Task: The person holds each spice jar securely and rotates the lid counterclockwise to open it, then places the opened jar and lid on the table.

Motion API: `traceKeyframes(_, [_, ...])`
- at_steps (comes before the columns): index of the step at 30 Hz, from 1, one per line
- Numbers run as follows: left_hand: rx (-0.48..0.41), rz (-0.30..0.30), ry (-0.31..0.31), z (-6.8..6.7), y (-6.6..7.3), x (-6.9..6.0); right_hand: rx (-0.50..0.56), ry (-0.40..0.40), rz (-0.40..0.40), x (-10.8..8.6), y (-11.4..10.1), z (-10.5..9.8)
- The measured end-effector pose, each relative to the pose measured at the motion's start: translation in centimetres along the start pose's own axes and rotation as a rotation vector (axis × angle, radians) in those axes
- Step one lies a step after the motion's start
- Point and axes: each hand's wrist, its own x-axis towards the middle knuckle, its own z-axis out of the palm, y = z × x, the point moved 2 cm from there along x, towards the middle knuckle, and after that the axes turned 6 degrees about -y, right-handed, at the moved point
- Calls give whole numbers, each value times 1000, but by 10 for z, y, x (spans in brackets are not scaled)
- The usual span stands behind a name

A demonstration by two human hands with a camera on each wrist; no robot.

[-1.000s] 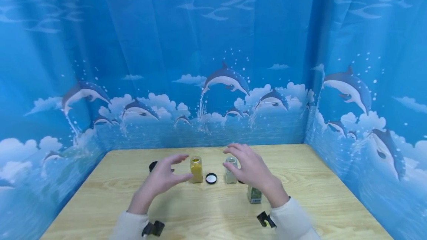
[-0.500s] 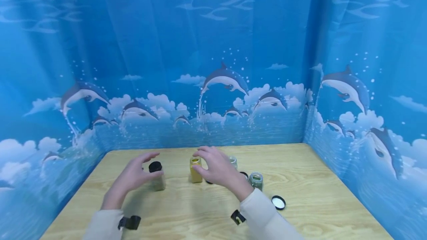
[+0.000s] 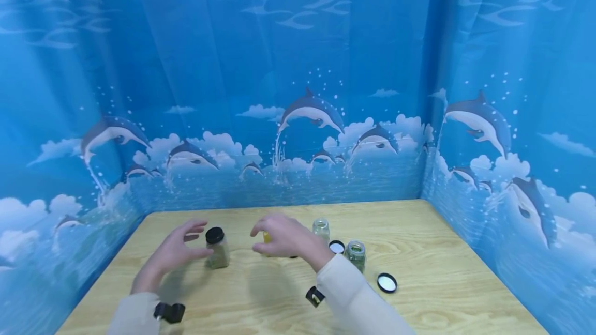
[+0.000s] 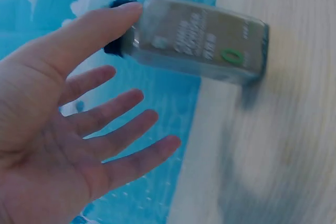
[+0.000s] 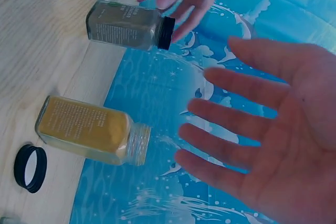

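A square glass spice jar point(image 3: 218, 253) of brownish powder, its black cap on, stands upright at the left of the table. Beside it is my left hand point(image 3: 174, 252), fingers spread and loosely bent, holding nothing. In the left wrist view the thumb overlaps the jar's neck; contact cannot be told. My right hand point(image 3: 286, 234) hovers with parted fingers and holds nothing, to the right of that jar. It mostly hides an uncapped jar of yellow powder point(image 5: 84, 129) in the head view. A black lid point(image 5: 31, 169) lies next to the yellow jar in the right wrist view.
Right of the right forearm stand an uncapped jar with pale contents point(image 3: 321, 229) and an uncapped jar of green flakes point(image 3: 356, 257). One black lid point(image 3: 337, 246) lies between them, another lid point(image 3: 387, 283) nearer the front. A dolphin-print curtain surrounds the wooden table point(image 3: 447, 268).
Both hands have moved left. The left hand went from near the yellow jar to the capped jar. The right hand left the pale jar, passing in front of the yellow one.
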Motion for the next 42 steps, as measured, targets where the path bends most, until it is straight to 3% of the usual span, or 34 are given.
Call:
traceKeyframes(7, [-67, 25, -57, 6, -21, 5, 22, -175, 9, 6, -1, -1])
traceKeyframes(12, [-108, 53, -55, 10, -30, 9, 18, -238, 14, 8, 0, -2])
traceKeyframes(20, [-168, 100, -43, 15, -39, 13, 22, -232, 20, 6, 2, -2])
traceKeyframes(25, [-235, 45, -53, 19, -40, 15, 31, -225, 28, 5, 3, -1])
traceKeyframes(28, [-341, 12, -75, 21, -40, 16, 27, -221, 29, 5, 3, -2])
traceKeyframes(32, [-463, 21, -101, 26, -41, 17, 13, -216, 33, 4, 4, -2])
traceKeyframes(38, [-484, 48, -87, 30, -40, 18, 1, -205, 26, 3, 5, -2])
traceKeyframes(42, [-482, 29, -74, 33, -38, 19, -2, -193, 20, -1, 6, -1])
